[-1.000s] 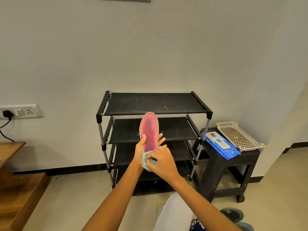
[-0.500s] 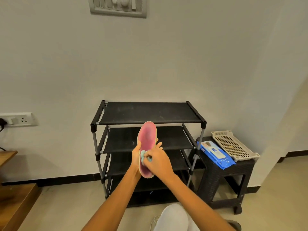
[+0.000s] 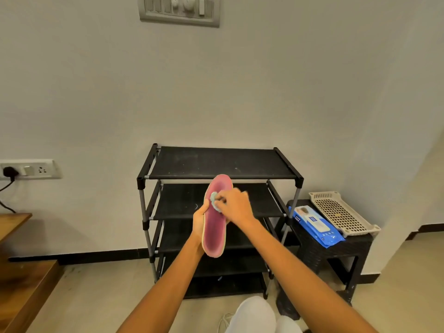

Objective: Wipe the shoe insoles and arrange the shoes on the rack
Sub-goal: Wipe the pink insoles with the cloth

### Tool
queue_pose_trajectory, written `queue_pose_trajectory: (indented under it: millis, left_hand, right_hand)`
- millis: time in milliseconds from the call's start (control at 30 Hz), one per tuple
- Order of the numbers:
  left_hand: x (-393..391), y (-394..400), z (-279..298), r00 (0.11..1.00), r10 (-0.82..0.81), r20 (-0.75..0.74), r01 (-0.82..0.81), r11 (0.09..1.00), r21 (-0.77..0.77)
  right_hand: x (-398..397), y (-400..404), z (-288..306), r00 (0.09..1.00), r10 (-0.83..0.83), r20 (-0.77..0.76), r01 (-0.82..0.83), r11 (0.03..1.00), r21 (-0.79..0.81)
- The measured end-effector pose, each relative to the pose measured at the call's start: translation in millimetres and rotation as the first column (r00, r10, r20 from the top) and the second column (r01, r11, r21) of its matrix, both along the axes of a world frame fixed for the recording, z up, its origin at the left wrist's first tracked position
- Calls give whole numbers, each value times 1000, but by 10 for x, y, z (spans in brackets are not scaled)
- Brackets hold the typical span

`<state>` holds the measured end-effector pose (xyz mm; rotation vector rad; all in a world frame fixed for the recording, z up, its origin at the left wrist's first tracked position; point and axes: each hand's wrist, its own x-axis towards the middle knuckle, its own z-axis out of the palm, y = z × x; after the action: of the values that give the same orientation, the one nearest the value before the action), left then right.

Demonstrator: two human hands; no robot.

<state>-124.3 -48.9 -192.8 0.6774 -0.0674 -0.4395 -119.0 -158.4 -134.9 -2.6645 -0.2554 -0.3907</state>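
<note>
A pack of wipes (image 3: 316,225) and a tray (image 3: 343,213) lie on the stool (image 3: 336,251) right of the rack (image 3: 223,162).

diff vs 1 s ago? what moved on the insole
The right hand slid the small pale-green wipe up the pink foam insole, from heel end toward the toe. The left hand kept gripping the insole's edge; the black shoe rack is unchanged.

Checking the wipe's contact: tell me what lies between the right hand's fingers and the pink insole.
In the head view, a small crumpled light-blue wipe sits between the right hand and the pink foam insole.
</note>
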Motion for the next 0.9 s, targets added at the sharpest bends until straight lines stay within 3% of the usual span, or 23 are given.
queue_pose_trajectory:
  millis: [67, 167, 300, 400, 467, 567, 633, 800, 900]
  left_hand:
    - [8, 52, -29, 998, 58, -7, -58, 998, 28]
    - [53, 110, -100, 999, -5, -33, 6, 1000, 19]
    - [93, 174, -212, 998, 0, -59, 4, 998, 70]
    - [52, 151, -176, 1000, 4, 23, -7, 992, 129]
    - [20, 138, -139, 996, 53, 66, -63, 985, 160]
    - [54, 101, -113, 999, 24, 41, -27, 996, 87]
    - [66, 82, -63, 1000, 28, 6, -28, 998, 50]
    - [-40, 50, -59, 997, 32, -75, -31, 999, 16]
    - [-135, 77, -65, 996, 39, -80, -36, 999, 40]
  right_hand:
    - [-189, 161, -215, 995, 60, 81, -64, 997, 49]
    - [-474, 233, -495, 964, 125, 234, -154, 982, 108]
    - [-646, 80, -536, 935, 300, 187, -330, 931, 156]
    - [-520, -12, -434, 974, 33, 224, -124, 907, 403]
    - [-423, -34, -399, 990, -96, 106, 38, 891, 453]
    - [-465, 43, -486, 997, 10, -70, 25, 877, 480]
    - [-521, 114, -557, 999, 32, -28, -12, 850, 527]
    - [-463, 151, -503, 987, -147, 64, 78, 790, 608]
    - [-437, 164, -484, 981, -174, 85, 80, 765, 640]
